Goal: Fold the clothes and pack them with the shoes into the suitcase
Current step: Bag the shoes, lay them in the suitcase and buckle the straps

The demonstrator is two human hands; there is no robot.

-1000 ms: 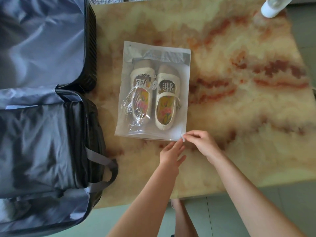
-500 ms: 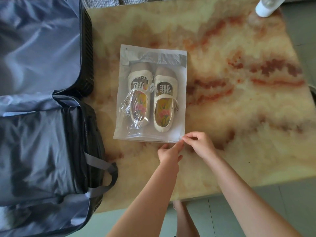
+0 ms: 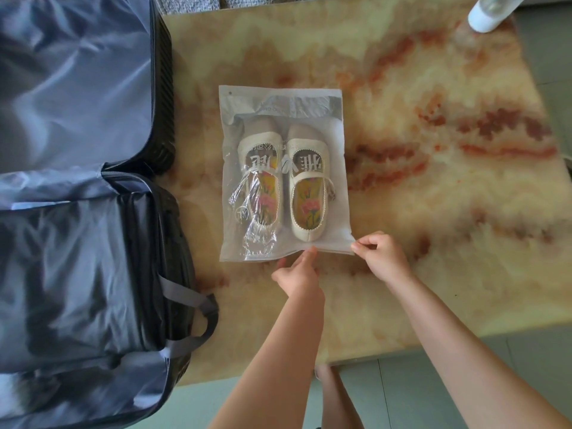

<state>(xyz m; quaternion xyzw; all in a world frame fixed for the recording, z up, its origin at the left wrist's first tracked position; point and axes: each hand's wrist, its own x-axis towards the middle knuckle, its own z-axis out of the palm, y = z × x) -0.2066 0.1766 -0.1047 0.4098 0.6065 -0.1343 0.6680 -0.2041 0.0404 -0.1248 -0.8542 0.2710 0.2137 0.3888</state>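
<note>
Marbled stone tabletop (image 3: pixel 433 274) fills most of your view, and the clear bag (image 3: pixel 284 103) lies flat near its middle with the shoes (image 3: pixel 306 187) inside. The bag's long axis runs straight away from you. The shoes lie side by side along it, heels at your end and toes at the far end; the left one is also wrapped in crinkled clear film.

Your right hand (image 3: pixel 382 258) pinches the bag's near right corner between thumb and forefinger. Your left hand (image 3: pixel 297 274) is just beside it, one straight fingertip pressing on the bag's near edge and gripping nothing. Both hands are at the bag's short near end. Whether that edge is fully sealed is hard to tell from here.

The suitcase (image 3: pixel 164 88) lies open to the left of the bag, close to it but not touching. Your left hand is the nearer one to it, so the bag would have to travel sideways to the left. Both halves are covered by lining panels, the near one dark and crossed by a grey strap (image 3: pixel 185 295), and nothing packed shows beneath them.

A white bottle (image 3: pixel 489 10) stands at the far right corner, well apart.
</note>
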